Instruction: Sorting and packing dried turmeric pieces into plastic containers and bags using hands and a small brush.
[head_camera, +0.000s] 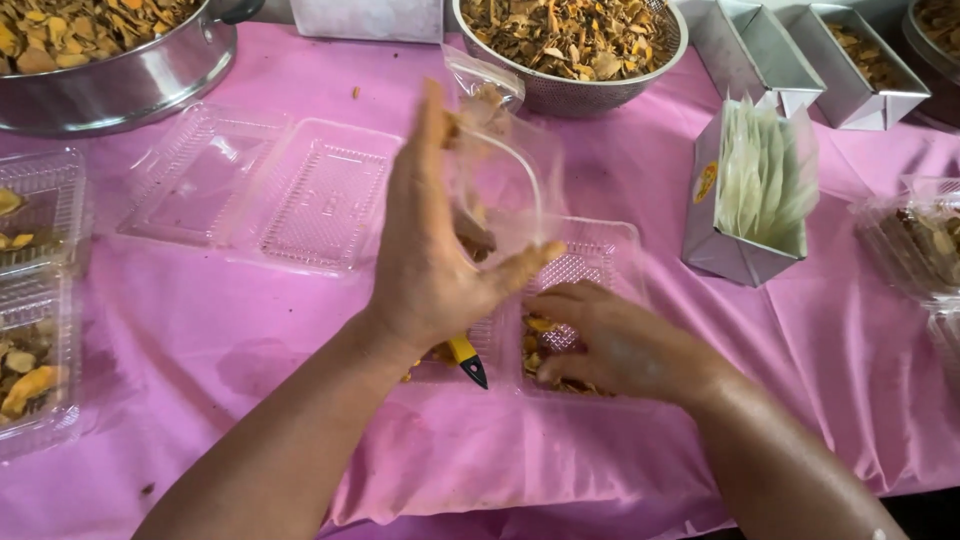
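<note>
My left hand (430, 240) is raised over the pink tablecloth and grips a clear plastic bag (505, 170) that holds a few brown dried pieces. Below it, my right hand (610, 340) rests in an open clear clamshell container (590, 262) with yellow-brown dried chips inside, fingers curled on the chips. A small yellow tool with a dark tip (467, 358) lies at the container's near edge, partly hidden under my left wrist.
An empty open clamshell (270, 190) lies to the left. Filled clamshells (35, 300) sit at the left edge. A steel pot (120, 70) and a mesh colander (570, 45) hold dried chips. A grey box of sachets (750, 190) stands right, metal tins (800, 50) behind.
</note>
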